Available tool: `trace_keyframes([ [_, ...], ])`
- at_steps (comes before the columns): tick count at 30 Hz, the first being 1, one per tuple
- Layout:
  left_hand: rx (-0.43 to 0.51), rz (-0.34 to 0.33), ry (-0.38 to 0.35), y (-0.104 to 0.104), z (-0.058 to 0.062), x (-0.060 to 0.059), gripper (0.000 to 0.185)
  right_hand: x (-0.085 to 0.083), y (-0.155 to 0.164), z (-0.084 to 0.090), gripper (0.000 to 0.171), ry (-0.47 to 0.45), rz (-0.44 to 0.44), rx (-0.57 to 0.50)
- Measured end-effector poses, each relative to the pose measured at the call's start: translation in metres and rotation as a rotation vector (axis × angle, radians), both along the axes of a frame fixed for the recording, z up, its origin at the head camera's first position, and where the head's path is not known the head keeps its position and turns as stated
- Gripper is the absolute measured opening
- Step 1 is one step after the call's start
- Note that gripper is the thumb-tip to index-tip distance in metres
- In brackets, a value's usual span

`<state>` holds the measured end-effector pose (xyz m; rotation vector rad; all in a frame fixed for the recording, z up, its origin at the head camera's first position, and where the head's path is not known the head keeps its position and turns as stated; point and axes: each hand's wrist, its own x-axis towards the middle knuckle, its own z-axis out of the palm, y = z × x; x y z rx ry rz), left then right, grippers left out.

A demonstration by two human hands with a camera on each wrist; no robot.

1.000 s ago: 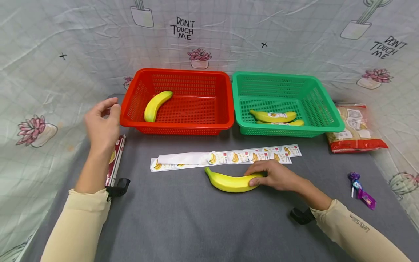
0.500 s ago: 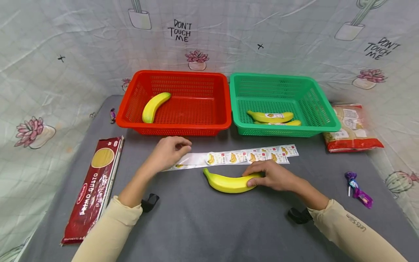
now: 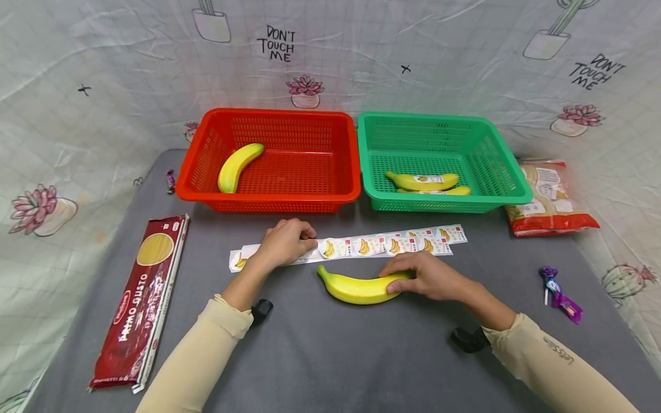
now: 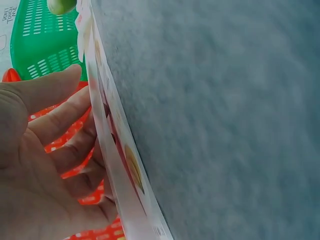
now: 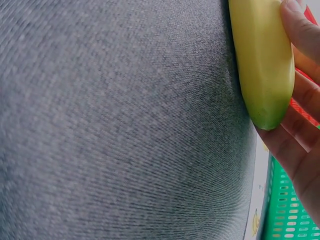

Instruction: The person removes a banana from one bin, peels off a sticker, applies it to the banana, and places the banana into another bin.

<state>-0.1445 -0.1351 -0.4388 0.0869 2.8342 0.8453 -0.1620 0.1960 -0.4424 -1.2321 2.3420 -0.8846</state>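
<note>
Sticker-peeling step, we reckon: left hand [image 3: 286, 242] pinches the sticker strip [image 3: 382, 245] mid-frame, right hand [image 3: 430, 276] curls round the banana [image 3: 356, 288] lying just below it, so next needs one label lifted cleanly and pressed onto the peel.

Grey counter [image 3: 330, 355]: baskets, red [image 3: 268, 198] at 11 and green [image 3: 444, 202] at 1 o'clock; sticker strip [image 3: 392, 245] and banana [image 3: 353, 288] central; pasta packet [image 3: 142, 298] at 9; bag [image 3: 549, 198] and candy [image 3: 558, 292] at 3.
</note>
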Motion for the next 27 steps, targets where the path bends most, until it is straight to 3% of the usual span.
trace_keyframes([
  [11,0.031,-0.011,0.005,0.0013,-0.0032,-0.0061,0.005,-0.0011,-0.0008,-0.0022,0.028,-0.003,-0.007,0.014],
  [27,0.075,-0.012,-0.007,0.0017,-0.0001,-0.0059,0.011,-0.001,0.0004,-0.001,0.032,0.018,0.013,0.013],
])
